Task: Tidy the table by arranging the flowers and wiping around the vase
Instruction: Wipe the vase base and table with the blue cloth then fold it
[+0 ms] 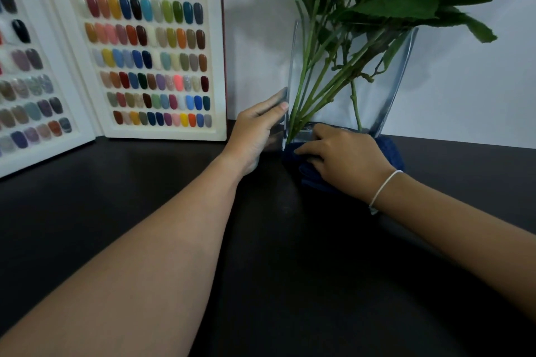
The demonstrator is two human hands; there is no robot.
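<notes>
Head view: clear glass vase holding green stems.

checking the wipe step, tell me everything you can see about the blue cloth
The blue cloth is dark navy with a nubby, towel-like texture, bunched rather than flat. It lies on the dark table against the base of the clear glass vase, showing on both sides of the right hand, which presses down on it and hides its middle. The left hand rests on the vase's side, not the cloth. Whether it is damp cannot be told.
</notes>
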